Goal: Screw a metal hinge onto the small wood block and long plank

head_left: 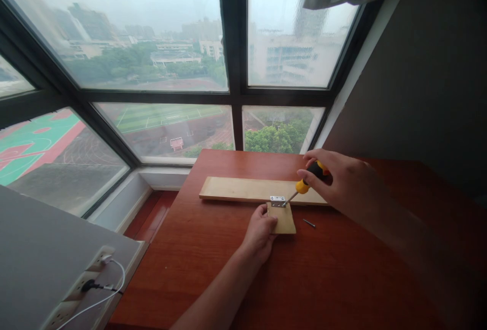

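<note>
A long pale wooden board (236, 189) lies across the far part of a red-brown table (323, 274). A small wooden block (284, 221) sits against its near edge, with a metal hinge (277, 200) bridging the two. My left hand (261, 231) presses on the small block's left side, fingers curled over its edge. My right hand (338, 180) grips a yellow-and-black screwdriver (310, 178), whose tip rests on the hinge's right end.
A loose screw (309, 223) lies on the table right of the block. Large windows stand behind the table. A white power strip (81, 289) with a plugged-in cable lies on a grey surface at lower left. A dark wall rises at right.
</note>
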Motion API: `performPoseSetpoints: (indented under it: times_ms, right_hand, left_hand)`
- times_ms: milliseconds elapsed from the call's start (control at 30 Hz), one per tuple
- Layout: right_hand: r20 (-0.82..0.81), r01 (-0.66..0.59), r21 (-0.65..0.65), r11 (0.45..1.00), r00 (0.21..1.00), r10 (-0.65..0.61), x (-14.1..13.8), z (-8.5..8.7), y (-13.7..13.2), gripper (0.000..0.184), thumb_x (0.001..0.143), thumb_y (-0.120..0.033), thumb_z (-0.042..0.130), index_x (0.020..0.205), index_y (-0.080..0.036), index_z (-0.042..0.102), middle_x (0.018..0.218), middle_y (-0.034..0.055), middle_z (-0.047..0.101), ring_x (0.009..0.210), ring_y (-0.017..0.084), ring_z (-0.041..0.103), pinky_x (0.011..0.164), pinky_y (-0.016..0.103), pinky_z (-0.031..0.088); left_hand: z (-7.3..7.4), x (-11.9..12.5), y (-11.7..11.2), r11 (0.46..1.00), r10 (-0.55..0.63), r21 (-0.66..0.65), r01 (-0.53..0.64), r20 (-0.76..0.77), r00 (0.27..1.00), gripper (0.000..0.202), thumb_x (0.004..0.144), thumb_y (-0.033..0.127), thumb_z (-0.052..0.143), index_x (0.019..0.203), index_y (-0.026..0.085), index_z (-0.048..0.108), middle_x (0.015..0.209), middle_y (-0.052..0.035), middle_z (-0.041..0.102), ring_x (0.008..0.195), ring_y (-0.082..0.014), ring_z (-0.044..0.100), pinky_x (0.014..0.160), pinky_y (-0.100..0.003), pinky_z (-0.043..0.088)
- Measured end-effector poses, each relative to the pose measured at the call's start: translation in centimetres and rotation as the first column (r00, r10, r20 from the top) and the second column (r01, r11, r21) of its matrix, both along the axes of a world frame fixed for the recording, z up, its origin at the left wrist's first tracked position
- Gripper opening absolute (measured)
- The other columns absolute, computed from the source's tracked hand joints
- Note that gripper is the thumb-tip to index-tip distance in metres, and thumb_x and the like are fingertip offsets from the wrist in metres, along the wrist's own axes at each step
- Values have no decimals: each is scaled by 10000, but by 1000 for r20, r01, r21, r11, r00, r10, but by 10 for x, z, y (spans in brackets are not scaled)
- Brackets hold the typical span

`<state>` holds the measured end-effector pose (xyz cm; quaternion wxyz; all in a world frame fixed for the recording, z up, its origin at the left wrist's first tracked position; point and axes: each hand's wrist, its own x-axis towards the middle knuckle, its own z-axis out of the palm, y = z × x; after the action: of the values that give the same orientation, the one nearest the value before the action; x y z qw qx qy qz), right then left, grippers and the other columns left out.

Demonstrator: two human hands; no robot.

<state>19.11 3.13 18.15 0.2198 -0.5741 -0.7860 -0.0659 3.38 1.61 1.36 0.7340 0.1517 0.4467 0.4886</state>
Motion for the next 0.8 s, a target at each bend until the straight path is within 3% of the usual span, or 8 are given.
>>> performPoseSetpoints:
  times_ms: [100,233,333,433,533,600,700,800]
  right_hand:
    - [-57,-19,-17,1000,998,18,1,-2,2,254,868,-336,520,1096,-256,599,1067,18,708,883,228,678,706,353,489]
    - [-60,-81,-30,996,995,79,3,-2,-1,481,758,-188,547,1233,-258,517,1253,33,623,981,231,645,735,346,496]
    - [-23,-59,1,998,998,60,2,-2,-2,456,811,-282,554,1263,-265,495,1285,35,606,963,241,651,705,357,498]
    - [48,64,60,996,997,-67,1,-4,1,430,862,-473,541,1239,-265,528,1178,35,671,854,269,675,636,379,483]
    - [52,107,57,993,993,-110,2,-6,4,359,878,-442,530,1193,-272,564,1046,18,713,807,267,679,631,378,478]
    - [-11,46,28,999,999,-46,5,-6,4,359,852,-341,549,1204,-272,552,1103,18,698,882,255,673,698,375,496]
    - [-109,-112,-20,993,988,110,7,-4,0,499,775,-201,545,1269,-255,498,1275,41,613,1056,236,623,841,361,500]
    - [-99,-144,-3,990,985,143,6,-3,-2,527,797,-222,527,1319,-239,461,1322,66,572,1104,242,598,859,367,502]
  left_hand:
    - [0,0,0,1000,1,-2,-1,-4,1000,446,592,7,572,1015,145,537,921,-91,697,797,-213,673,633,-270,524]
    - [-1,1,1,1000,5,-4,-5,-9,1000,447,582,8,571,1006,147,534,932,-93,696,791,-218,669,600,-265,512]
    - [-1,1,0,1000,3,5,-3,-11,1000,442,587,13,573,1005,151,537,932,-89,697,797,-220,669,593,-260,507]
    - [0,0,0,1000,-1,12,1,-14,1000,439,590,17,576,1006,151,539,930,-88,696,797,-218,670,585,-253,502]
    - [0,0,0,1000,5,9,-5,-11,1000,430,593,24,581,1002,149,540,925,-88,696,796,-214,670,588,-247,500]
    - [0,1,0,1000,9,4,-9,-6,1000,436,587,22,583,1002,149,539,922,-87,696,793,-211,670,592,-246,500]
    - [-1,1,0,1000,10,2,-10,1,1000,450,579,20,587,1007,152,540,926,-85,695,789,-210,668,598,-253,504]
    - [-1,0,0,1000,9,3,-9,2,1000,454,577,20,588,1008,152,542,928,-86,694,789,-212,666,604,-262,509]
